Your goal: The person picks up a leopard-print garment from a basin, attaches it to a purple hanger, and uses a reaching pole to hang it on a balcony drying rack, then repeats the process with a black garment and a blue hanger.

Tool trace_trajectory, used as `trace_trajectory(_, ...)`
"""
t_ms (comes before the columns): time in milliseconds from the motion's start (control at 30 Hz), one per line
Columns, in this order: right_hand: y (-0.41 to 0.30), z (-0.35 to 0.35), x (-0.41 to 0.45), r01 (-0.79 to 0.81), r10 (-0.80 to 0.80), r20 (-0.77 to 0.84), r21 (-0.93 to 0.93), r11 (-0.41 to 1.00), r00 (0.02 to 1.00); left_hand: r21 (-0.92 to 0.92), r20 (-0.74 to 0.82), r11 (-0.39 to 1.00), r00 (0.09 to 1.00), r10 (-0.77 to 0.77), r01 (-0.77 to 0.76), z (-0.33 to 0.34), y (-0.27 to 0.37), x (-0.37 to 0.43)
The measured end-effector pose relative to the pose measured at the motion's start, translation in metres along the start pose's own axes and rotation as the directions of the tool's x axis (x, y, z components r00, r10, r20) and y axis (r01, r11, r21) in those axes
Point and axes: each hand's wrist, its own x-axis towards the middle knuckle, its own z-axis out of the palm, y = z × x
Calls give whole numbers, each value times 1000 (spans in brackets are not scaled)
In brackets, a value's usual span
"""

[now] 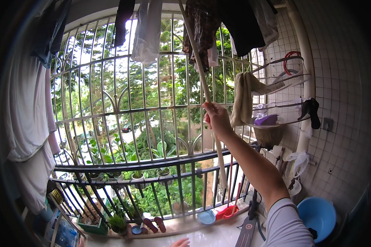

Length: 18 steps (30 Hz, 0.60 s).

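Observation:
My right hand (217, 119) is closed around a long pale pole (201, 68) that slants from the laundry overhead down past the railing; its top end lies beyond the view. Around the pole's upper part hang a leopard-print garment (201, 27), black trousers (239, 27) and a pale garment (148, 34). Fingers of my left hand (181, 242) show at the bottom edge, the rest cut off; nothing is seen in them. Right of my right hand, a beige cloth (241, 95) hangs by a wire rack.
Ahead stand a metal window grille (128, 111) and a black railing (126, 168). A kick scooter (247, 228), a red dustpan (227, 212), slippers (154, 224) and a green planter (94, 227) are on the floor. A blue basin (318, 216) is at right, white cloth (27, 108) at left.

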Motion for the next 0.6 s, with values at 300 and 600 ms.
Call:
trace_trajectory(300,90,-6,-162,-64,62,86,12,998,994,-59,20,998,1000,24,-23,23,-41,-18)
trace_trajectory(600,100,-46,-293,-351,347,54,78,933,936,-122,66,972,978,-196,203,62,-20,-46)
